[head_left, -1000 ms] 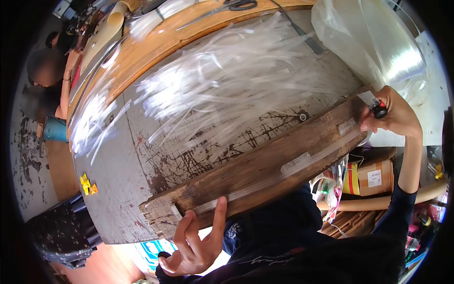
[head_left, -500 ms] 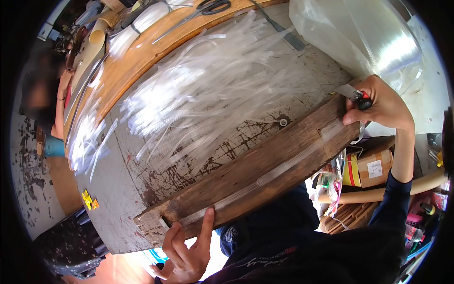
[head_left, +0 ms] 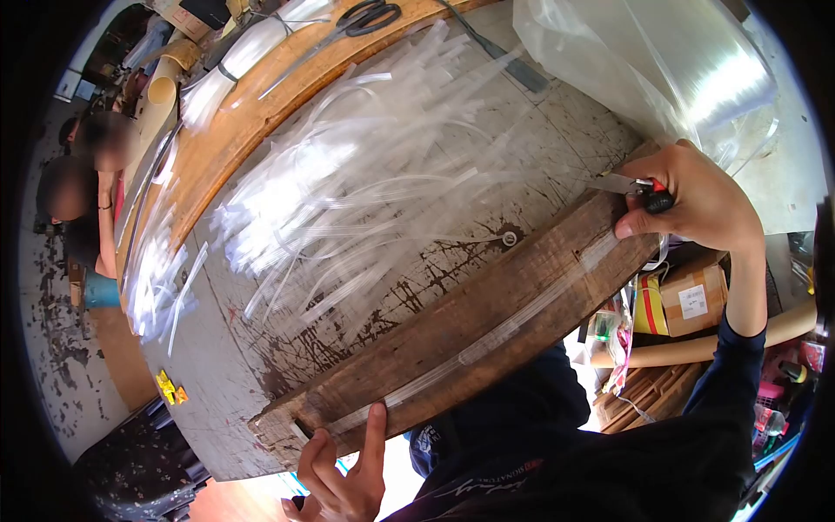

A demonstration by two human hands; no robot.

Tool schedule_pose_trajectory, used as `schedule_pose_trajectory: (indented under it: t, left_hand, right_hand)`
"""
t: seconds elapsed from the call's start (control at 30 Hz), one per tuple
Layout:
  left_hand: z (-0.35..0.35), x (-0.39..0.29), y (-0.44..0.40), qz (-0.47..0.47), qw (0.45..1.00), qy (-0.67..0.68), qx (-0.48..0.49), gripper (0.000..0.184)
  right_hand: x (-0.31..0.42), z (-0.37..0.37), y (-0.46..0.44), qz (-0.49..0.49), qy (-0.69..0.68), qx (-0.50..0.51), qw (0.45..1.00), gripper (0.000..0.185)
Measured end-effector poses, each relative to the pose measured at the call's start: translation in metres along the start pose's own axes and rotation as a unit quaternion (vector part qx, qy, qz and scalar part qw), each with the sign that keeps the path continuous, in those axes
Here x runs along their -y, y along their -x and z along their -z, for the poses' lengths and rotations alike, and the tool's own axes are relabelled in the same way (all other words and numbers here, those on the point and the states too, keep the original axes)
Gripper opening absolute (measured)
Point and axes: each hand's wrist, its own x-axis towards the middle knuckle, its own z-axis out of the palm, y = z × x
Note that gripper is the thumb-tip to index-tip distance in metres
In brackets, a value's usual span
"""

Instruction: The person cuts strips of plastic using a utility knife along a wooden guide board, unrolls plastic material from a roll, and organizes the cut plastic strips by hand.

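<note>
A long dark wooden board [head_left: 417,339] lies slanted along the near edge of the worn table. Clear flat strips [head_left: 487,344] run lengthwise on it. My left hand [head_left: 344,474] is at the board's lower left end, fingers apart, with fingertips resting on the strips and the board's edge. At the upper right end, my right hand [head_left: 700,200] is closed around a cutter knife [head_left: 657,198] with a red and black handle, its blade pointing left over the board. A large loose pile of clear strips [head_left: 348,174] spreads over the table beyond the board.
Scissors [head_left: 339,39] and a tied strip bundle [head_left: 230,74] lie on the curved wooden edge [head_left: 261,104]. A big plastic roll [head_left: 644,61] is at upper right. Yellow wrappers [head_left: 170,387] lie at left. Two people [head_left: 87,174] are at far left. A cardboard box [head_left: 693,298] sits below right.
The view has shifted, so the table items appear further left. My right hand and the knife have tilted slightly at the board's end. My left fingers remain on the strips.
</note>
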Motion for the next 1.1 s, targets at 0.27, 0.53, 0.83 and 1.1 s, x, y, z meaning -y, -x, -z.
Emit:
schedule_pose_trajectory:
  t: [0.27, 0.53, 0.83, 1.1]
  left_hand:
    - [0.008, 0.005, 0.002, -0.031, 0.996, -0.039, 0.071, 0.045]
    - [0.009, -0.006, 0.001, -0.018, 0.990, -0.123, 0.071, 0.043]
    - [0.001, -0.017, 0.007, 0.052, 0.990, -0.119, 0.049, 0.033]
    - [0.003, -0.016, 0.009, 0.060, 0.989, -0.113, 0.076, 0.038]
  right_hand:
    - [0.020, -0.030, 0.024, 0.057, 0.189, -0.256, 0.946, 0.032]
    - [0.070, -0.097, 0.068, 0.120, -0.030, -0.163, 0.979, 0.062]
    - [0.107, -0.141, 0.054, 0.181, -0.081, 0.094, 0.976, 0.080]
    - [0.071, -0.112, 0.067, 0.104, -0.009, 0.003, 0.995, 0.084]
